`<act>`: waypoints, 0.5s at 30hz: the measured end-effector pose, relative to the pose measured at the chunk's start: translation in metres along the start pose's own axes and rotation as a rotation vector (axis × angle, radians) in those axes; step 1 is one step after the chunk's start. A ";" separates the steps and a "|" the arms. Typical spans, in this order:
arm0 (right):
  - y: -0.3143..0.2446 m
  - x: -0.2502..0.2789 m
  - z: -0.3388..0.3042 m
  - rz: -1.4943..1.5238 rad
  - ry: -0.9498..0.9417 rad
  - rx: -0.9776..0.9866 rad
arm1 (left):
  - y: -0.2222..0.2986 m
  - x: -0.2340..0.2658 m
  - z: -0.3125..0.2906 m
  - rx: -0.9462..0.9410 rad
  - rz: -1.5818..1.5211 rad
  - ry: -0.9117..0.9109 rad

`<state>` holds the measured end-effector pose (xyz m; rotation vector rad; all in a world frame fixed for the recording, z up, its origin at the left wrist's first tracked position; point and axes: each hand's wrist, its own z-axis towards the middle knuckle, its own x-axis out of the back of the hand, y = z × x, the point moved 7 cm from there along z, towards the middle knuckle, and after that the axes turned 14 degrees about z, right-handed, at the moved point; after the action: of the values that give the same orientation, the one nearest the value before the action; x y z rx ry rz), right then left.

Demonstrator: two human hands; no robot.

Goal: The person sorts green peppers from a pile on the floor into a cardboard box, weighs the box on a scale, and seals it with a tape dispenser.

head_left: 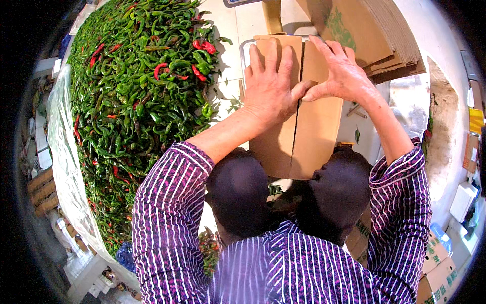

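Note:
A brown cardboard box stands in front of me, between and just beyond my knees. Its two long top flaps lie folded down, and a narrow dark gap runs between them. My left hand rests spread on the left flap, fingers pointing away from me. On the right flap lies my right hand, its fingers reaching over the far right part and its thumb towards the gap. The two thumbs nearly meet at the gap. Neither hand grips anything; what is inside the box is hidden.
A large heap of green chili peppers, with some red ones, fills the left side beside clear plastic sheeting. Flattened cardboard boxes are stacked at the far right. An upright post stands behind the box. More printed cartons sit at lower right.

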<state>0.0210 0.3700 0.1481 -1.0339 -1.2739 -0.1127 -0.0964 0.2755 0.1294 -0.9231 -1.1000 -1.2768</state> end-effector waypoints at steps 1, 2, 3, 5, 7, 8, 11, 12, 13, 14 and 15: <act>0.006 0.007 -0.004 0.003 0.024 0.028 | 0.003 -0.002 0.002 0.003 0.005 -0.010; 0.013 0.013 -0.007 0.099 0.044 0.035 | 0.001 -0.004 0.002 0.003 0.009 -0.019; 0.019 0.017 -0.009 0.198 0.062 0.046 | -0.002 -0.005 0.001 0.005 0.018 -0.031; 0.049 0.024 -0.029 0.374 0.066 -0.063 | -0.005 -0.003 -0.002 0.012 0.065 -0.071; 0.083 0.028 -0.061 0.553 0.060 -0.278 | -0.010 -0.004 -0.004 0.019 0.052 -0.087; 0.105 0.022 -0.087 0.599 0.101 -0.372 | -0.010 -0.005 -0.003 0.006 0.041 -0.067; 0.204 -0.049 -0.181 0.264 -0.055 -0.469 | 0.000 -0.010 0.004 -0.027 0.091 -0.016; 0.217 -0.079 -0.206 0.157 -0.277 -0.568 | -0.003 -0.011 0.005 -0.028 0.066 0.013; 0.225 -0.102 -0.238 0.150 -0.291 -0.698 | -0.005 -0.014 0.005 -0.026 0.035 0.041; 0.234 -0.132 -0.269 0.135 -0.306 -0.749 | -0.002 -0.011 0.006 -0.034 0.014 0.060; 0.227 -0.162 -0.282 0.145 -0.339 -0.849 | -0.006 -0.009 0.006 -0.045 0.025 0.066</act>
<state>0.3035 0.2329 -0.0952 -1.9314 -1.4806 -0.4044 -0.1028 0.2827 0.1222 -0.9190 -1.0090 -1.3070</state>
